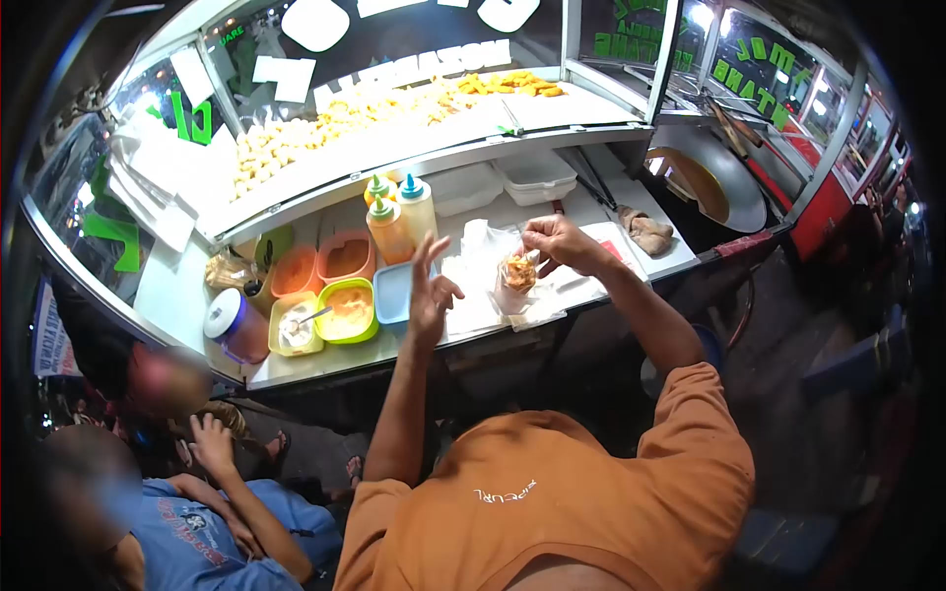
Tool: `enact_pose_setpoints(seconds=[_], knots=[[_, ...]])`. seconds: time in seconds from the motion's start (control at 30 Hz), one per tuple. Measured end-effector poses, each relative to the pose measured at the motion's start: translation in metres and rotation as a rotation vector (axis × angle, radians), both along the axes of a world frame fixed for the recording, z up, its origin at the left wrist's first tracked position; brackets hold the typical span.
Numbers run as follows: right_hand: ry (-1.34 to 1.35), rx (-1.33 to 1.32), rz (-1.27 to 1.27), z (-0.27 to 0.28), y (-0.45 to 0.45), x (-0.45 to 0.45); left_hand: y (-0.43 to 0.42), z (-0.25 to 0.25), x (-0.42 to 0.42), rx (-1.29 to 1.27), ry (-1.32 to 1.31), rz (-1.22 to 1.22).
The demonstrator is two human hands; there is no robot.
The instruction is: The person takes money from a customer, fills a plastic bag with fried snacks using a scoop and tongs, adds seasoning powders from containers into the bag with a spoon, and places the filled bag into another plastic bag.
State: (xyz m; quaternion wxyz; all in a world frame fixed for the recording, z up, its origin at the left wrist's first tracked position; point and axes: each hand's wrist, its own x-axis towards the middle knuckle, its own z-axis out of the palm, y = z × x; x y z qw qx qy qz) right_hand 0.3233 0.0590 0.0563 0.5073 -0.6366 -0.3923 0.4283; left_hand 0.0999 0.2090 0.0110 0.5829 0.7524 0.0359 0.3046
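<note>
My right hand [564, 244] pinches the upper edge of a small clear plastic bag [516, 278] with golden-brown food pieces inside. The bag rests on the counter, over some white paper or plastic sheets [478, 288]. My left hand [429, 295] is raised to the left of the bag, fingers apart, holding nothing. Close behind it is a light blue lid or box [393, 288]. Squeeze bottles with green and blue tips [390, 231] stand just beyond that hand.
Tubs of sauce [347, 311] and a blue-lidded jar [236, 325] line the left counter. Foam boxes [535, 175], tongs [591, 177] and a cloth [645, 231] lie behind and right. A wok of oil [690, 187] sits far right. A person in blue [202, 537] is at lower left.
</note>
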Motion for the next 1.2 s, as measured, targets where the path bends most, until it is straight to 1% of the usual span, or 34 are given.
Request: enact_pose_setpoints(seconds=[0.03, 0.1, 0.13, 0.17, 0.2, 0.23, 0.27, 0.3, 0.37, 0.4, 0.43, 0.5, 0.53, 0.57, 0.63, 0.67, 0.7, 0.77, 0.83, 0.9, 0.93, 0.97, 1.03, 1.07, 1.1, 1.17, 1.2], knots=[[0.041, 0.011, -0.004, -0.004, 0.000, 0.000, 0.001, -0.034, 0.000, 0.306, 0.082, 0.161], [0.106, 0.037, -0.011, -0.009, 0.003, -0.003, -0.033, -0.059, 0.010, 0.489, -0.041, 0.172], [0.103, 0.040, -0.014, -0.008, 0.005, -0.009, -0.043, -0.075, 0.019, 0.523, 0.079, 0.264], [0.100, 0.038, -0.012, -0.005, 0.009, -0.016, -0.055, -0.077, 0.031, 0.160, 0.171, 0.255], [0.096, 0.038, -0.007, -0.001, 0.014, -0.025, -0.058, -0.082, 0.044, 0.244, 0.105, 0.359], [0.049, 0.015, 0.028, 0.005, 0.018, -0.034, -0.062, -0.066, 0.052, 0.331, 0.037, 0.463], [-0.053, 0.015, 0.065, 0.017, 0.020, -0.040, -0.070, -0.053, 0.046, -0.041, -0.014, 0.452], [-0.152, 0.012, 0.104, 0.029, 0.021, -0.047, -0.068, -0.047, 0.040, -0.030, -0.025, 0.457], [-0.348, 0.277, 0.377, 0.043, 0.026, -0.045, -0.054, -0.041, 0.027, -0.003, -0.043, 0.474], [-0.664, 0.181, 0.521, 0.048, 0.026, -0.037, -0.047, -0.042, 0.021, 0.042, -0.118, 0.505], [-0.983, 0.145, 0.542, 0.061, 0.022, -0.049, -0.040, -0.042, 0.012, 0.015, -0.077, 0.463], [-1.269, -0.127, 0.745, 0.090, 0.028, -0.077, -0.026, -0.036, -0.012, -0.045, 0.010, 0.379], [-1.266, -0.153, 0.850, 0.095, 0.041, -0.081, -0.023, -0.027, -0.020, -0.086, 0.042, 0.397], [-1.146, 0.027, 0.937, 0.099, 0.056, -0.079, -0.016, -0.022, -0.031, -0.009, 0.098, 0.399], [-0.945, 0.090, 1.093, 0.142, 0.083, -0.093, -0.001, -0.014, -0.056, 0.141, 0.210, 0.414], [-0.936, 0.217, 1.113, 0.152, 0.099, -0.099, 0.000, 0.006, -0.069, 0.169, 0.174, 0.423], [-0.942, 0.106, 1.146, 0.169, 0.119, -0.110, 0.006, 0.006, -0.078, 0.101, 0.153, 0.443], [-0.953, 0.321, 1.187, 0.180, 0.175, -0.125, 0.020, 0.006, -0.094, -0.029, 0.103, 0.469], [-0.841, 0.535, 1.084, 0.196, 0.241, -0.152, 0.039, 0.009, -0.111, -0.054, 0.098, 0.525], [-0.818, 0.700, 0.866, 0.205, 0.313, -0.189, 0.052, 0.013, -0.135, -0.097, 0.125, 0.601], [-0.804, 0.755, 0.798, 0.198, 0.357, -0.207, 0.062, 0.005, -0.146, -0.037, 0.114, 0.685], [-0.786, 0.808, 0.724, 0.179, 0.406, -0.225, 0.067, 0.004, -0.157, -0.022, 0.097, 0.755], [-0.741, 0.892, 0.640, 0.121, 0.511, -0.261, 0.076, 0.005, -0.177, 0.018, 0.055, 0.888], [-0.798, 0.663, 0.563, 0.107, 0.534, -0.282, 0.083, 0.003, -0.189, 0.087, 0.118, 0.919], [-0.844, 0.432, 0.487, 0.091, 0.548, -0.299, 0.087, 0.004, -0.198, 0.001, 0.104, 0.945], [-1.000, 0.280, 0.401, 0.050, 0.573, -0.320, 0.093, 0.010, -0.213, -0.171, 0.069, 1.003], [-1.008, 0.254, 0.424, 0.029, 0.582, -0.326, 0.096, 0.006, -0.222, -0.184, 0.089, 1.013]])
